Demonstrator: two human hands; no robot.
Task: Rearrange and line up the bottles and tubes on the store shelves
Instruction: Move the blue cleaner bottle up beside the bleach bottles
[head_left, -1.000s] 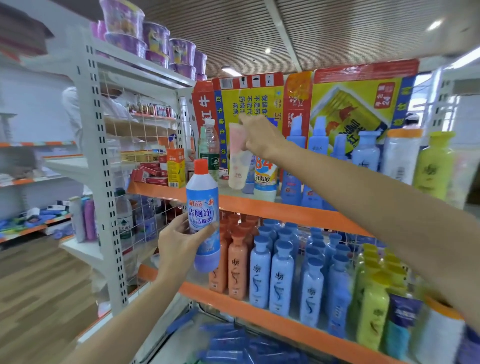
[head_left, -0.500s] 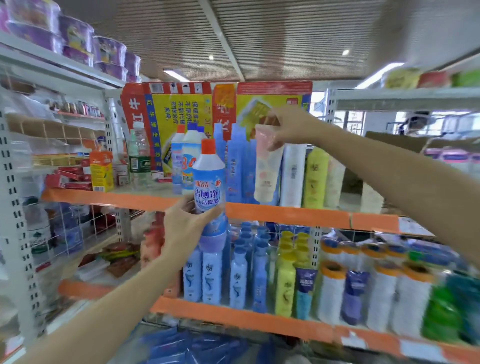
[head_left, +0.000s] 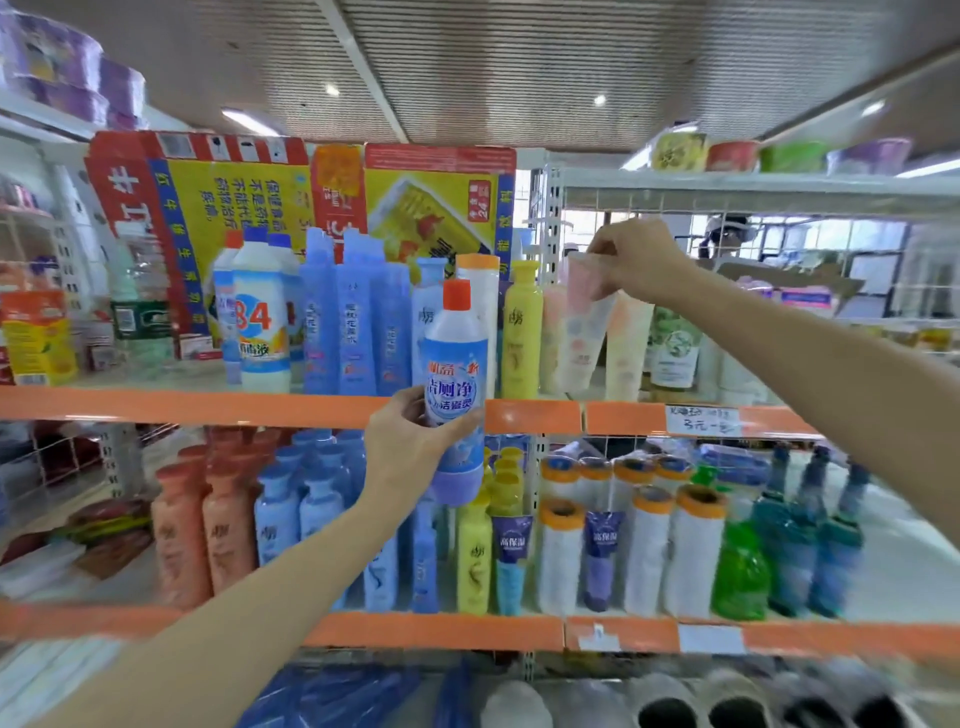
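Note:
My left hand (head_left: 413, 447) grips a white-and-blue cleaner bottle with an orange cap (head_left: 456, 374), held upright in front of the orange edge of the upper shelf (head_left: 530, 415). My right hand (head_left: 636, 260) pinches the top end of a pale pink tube (head_left: 582, 332), which hangs over the upper shelf next to a similar peach tube (head_left: 626, 343) and right of a yellow bottle (head_left: 521, 332). Blue bottles (head_left: 353, 332) and a "84" bottle (head_left: 262, 327) stand further left on that shelf.
The lower shelf (head_left: 447, 631) carries rows of orange, blue, yellow and white bottles, purple tubes and green bottles at the right. A flattened red-and-yellow carton (head_left: 291, 192) backs the upper shelf. A white wire rack (head_left: 753, 208) lies behind my right hand.
My right hand has carried the pink tube rightwards along the upper shelf, past the yellow bottle. My left hand has kept hold of the cleaner bottle while the view swung right.

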